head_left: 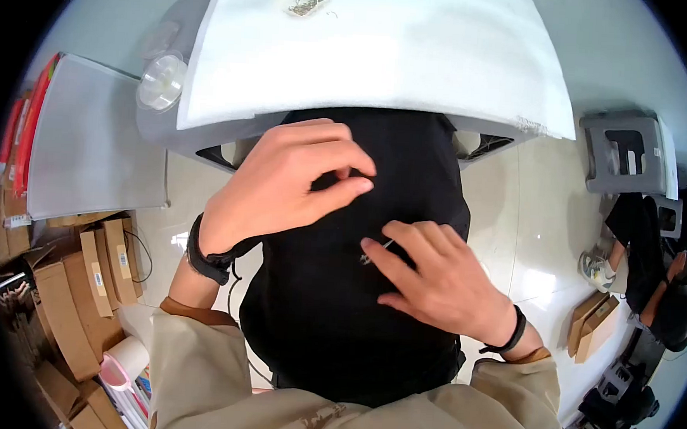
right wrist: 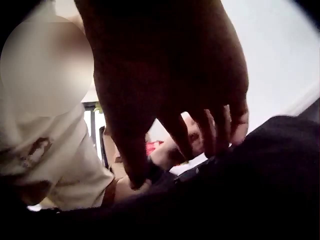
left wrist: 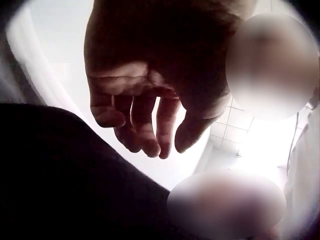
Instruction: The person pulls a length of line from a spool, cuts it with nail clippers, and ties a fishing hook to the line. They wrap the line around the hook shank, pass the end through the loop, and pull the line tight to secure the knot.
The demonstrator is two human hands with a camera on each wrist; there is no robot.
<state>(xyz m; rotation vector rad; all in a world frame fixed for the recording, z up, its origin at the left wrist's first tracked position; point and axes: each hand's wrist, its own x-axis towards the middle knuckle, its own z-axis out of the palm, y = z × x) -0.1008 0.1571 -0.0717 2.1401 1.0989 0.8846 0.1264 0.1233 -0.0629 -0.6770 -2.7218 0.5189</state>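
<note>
Black fabric (head_left: 338, 323) covers the lap, and a small silvery item (head_left: 365, 259) lies on it. The right hand (head_left: 445, 286) is beside that item with fingers spread and slightly bent, the index fingertip at its edge. In the right wrist view the fingertips of the right hand (right wrist: 170, 80) reach down to the dark fabric (right wrist: 250, 185). Held above the fabric, the left hand (head_left: 287, 180) has loosely bent fingers and a gap between thumb and index finger. Nothing shows in the left hand (left wrist: 155, 75) in the left wrist view.
A white-covered table (head_left: 382, 61) stands in front, bearing a small pile of thin golden pieces (head_left: 308, 5). Clear round containers (head_left: 162, 81) are at its left. Cardboard boxes (head_left: 66, 316) stand at the left; a grey stool (head_left: 626, 155) and another person (head_left: 637, 245) are at the right.
</note>
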